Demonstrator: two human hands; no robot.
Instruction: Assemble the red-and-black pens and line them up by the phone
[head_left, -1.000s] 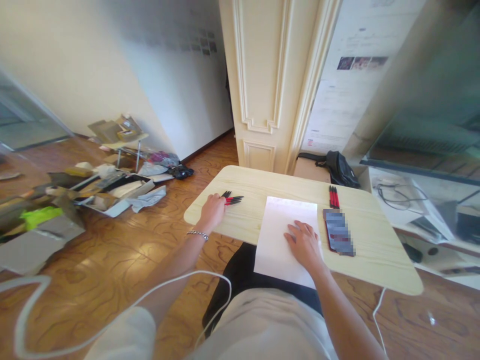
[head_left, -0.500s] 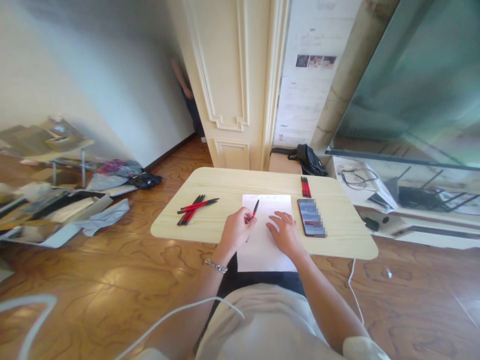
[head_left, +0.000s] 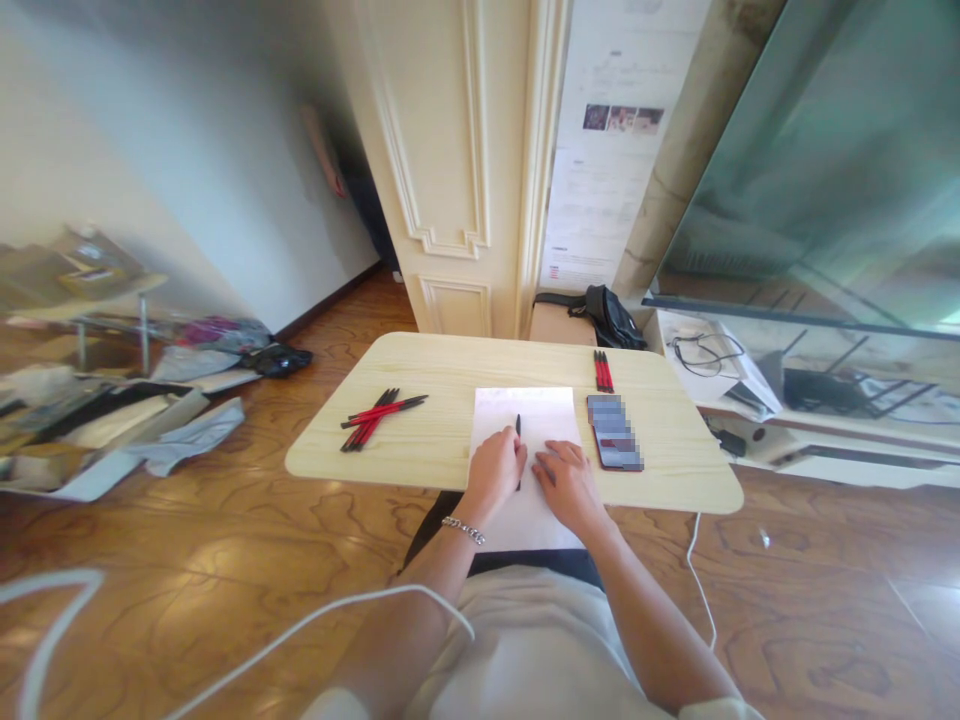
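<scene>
My left hand point(head_left: 495, 472), with a chain bracelet on its wrist, is closed around a pen point(head_left: 518, 425) over a white sheet of paper point(head_left: 544, 405). The pen's black ends show above and below the fingers; its middle is hidden by them. My right hand point(head_left: 568, 482) lies on the paper just right of the pen, fingers loosely spread and holding nothing. Several red pens with black ends point(head_left: 375, 420) lie crossed in a pile on the left. To the right of the sheet is a phone point(head_left: 615, 435), and beyond it a few red pens point(head_left: 604, 371) lie side by side.
A pale wooden table point(head_left: 435, 360) with rounded corners carries all this. The paper overhangs its near edge. A white cable point(head_left: 697, 570) hangs below the right side. Behind stands a box with a black bag point(head_left: 611, 315). Clutter point(head_left: 127, 430) covers the floor at left; a person's arm point(head_left: 322, 150) shows beyond the panel.
My left hand has shifted right, nearer my right hand, and turned so the pen points straight away from me instead of slanting. The whole view has moved slightly.
</scene>
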